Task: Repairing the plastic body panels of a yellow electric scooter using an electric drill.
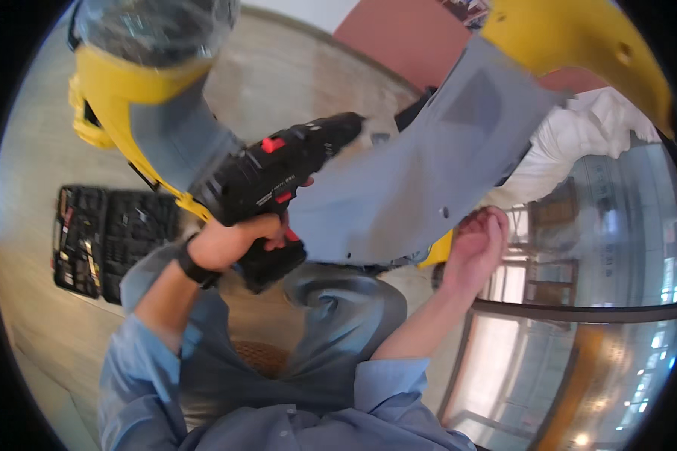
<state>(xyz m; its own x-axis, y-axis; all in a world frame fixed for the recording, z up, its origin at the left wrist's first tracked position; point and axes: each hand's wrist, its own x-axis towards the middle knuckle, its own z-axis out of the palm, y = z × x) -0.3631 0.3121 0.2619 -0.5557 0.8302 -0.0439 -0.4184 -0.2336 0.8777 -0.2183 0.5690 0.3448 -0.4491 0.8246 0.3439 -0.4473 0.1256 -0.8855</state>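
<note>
A black cordless drill (267, 177) with red switches is in my left hand (237, 239), its fingers wrapped round the grip. The drill's chuck points up and to the right, above a large curved grey panel (421, 173). Whether a bit sits in the chuck is too blurred to tell. My right hand (478, 244) is at the panel's lower right edge, close to a bunched white covering (572, 146). Its fingers are curled in, and what they hold, if anything, is hidden. Small holes dot the panel near its lower edge.
Yellow parts (587, 37) join the grey panel at the upper right, and a yellow-and-grey section (154, 90) with clear plastic wrap rises at the left. An opened black tool case (113, 240) lies on the floor. Dark reflective glass panes (602, 248) stand at the right.
</note>
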